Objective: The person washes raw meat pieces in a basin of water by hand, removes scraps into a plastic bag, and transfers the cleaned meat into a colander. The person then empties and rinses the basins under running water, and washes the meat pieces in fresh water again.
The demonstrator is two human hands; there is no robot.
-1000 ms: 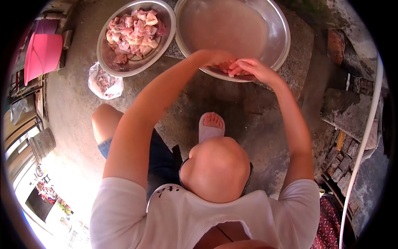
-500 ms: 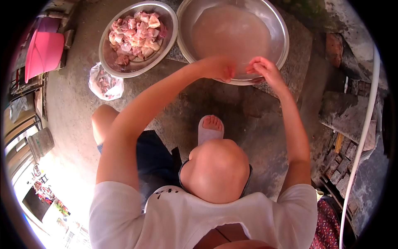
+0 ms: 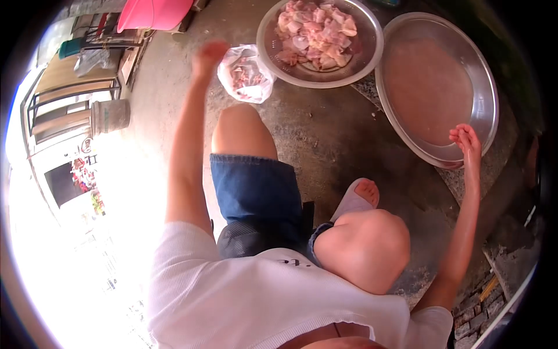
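The left hand is a blur near the plastic bag; I can't tell its grip. The right hand hangs loosely open at the metal basin.

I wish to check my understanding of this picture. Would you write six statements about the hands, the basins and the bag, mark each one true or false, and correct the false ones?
1. The meat pieces lie in the smaller metal basin. True.
2. The right hand is at the edge of the larger metal basin. True.
3. The larger metal basin holds meat pieces too. False: it holds cloudy water.
4. In this view, the left hand is nearer to the plastic bag than to the larger metal basin. True.
5. The plastic bag is inside the smaller metal basin. False: it is on the ground, outside the basin.
6. The left hand is in the cloudy water. False: it is well away from it, on the bag's side.
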